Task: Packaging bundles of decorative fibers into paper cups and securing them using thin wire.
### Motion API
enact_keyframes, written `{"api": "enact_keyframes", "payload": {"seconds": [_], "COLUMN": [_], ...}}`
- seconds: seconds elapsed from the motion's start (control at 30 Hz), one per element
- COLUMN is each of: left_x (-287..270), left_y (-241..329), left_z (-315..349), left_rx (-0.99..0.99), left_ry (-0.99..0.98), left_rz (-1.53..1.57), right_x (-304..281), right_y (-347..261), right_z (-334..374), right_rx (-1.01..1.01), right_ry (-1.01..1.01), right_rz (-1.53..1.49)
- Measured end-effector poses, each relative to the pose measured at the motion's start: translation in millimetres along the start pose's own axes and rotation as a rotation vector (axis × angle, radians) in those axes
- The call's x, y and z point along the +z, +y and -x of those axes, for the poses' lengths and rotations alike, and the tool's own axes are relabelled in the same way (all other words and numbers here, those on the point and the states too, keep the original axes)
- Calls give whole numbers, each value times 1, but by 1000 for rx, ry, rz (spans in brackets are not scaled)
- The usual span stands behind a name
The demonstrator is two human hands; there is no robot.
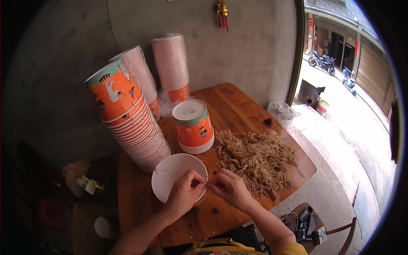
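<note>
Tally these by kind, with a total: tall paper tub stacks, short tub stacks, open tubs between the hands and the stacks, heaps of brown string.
Tall tub stacks: 3
Short tub stack: 1
Open tub: 1
String heap: 1
Total: 6

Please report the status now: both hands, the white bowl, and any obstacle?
Left hand, right hand: both pinching thin string near right rim of white bowl. String spans bowl mouth. Tan string heap close at right, not blocking hands.
</note>
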State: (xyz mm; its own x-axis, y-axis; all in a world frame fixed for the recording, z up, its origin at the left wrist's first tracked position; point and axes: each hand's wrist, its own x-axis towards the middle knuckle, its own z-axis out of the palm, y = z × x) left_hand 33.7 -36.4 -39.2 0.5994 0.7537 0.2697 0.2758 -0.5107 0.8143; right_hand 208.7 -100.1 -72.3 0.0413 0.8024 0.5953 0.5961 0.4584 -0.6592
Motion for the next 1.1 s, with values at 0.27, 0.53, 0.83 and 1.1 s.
{"api": "enact_keyframes", "payload": {"seconds": [0.27,0.53,0.83,1.1], "left_x": [2,-2,-4,-1], "left_y": [-17,-10,-8,-4], "left_z": [-2,-6,-8,-8], "left_rx": [-57,-89,-241,-192], "left_ry": [-73,-153,-194,-180], "left_rz": [239,388,501,463], "right_x": [2,18,14,12], "right_y": [-7,8,2,1], "right_z": [1,10,8,7], "right_rx": [142,485,515,669], "right_ry": [-46,-1,-19,-38], "right_rz": [-140,-689,-631,-751]}}
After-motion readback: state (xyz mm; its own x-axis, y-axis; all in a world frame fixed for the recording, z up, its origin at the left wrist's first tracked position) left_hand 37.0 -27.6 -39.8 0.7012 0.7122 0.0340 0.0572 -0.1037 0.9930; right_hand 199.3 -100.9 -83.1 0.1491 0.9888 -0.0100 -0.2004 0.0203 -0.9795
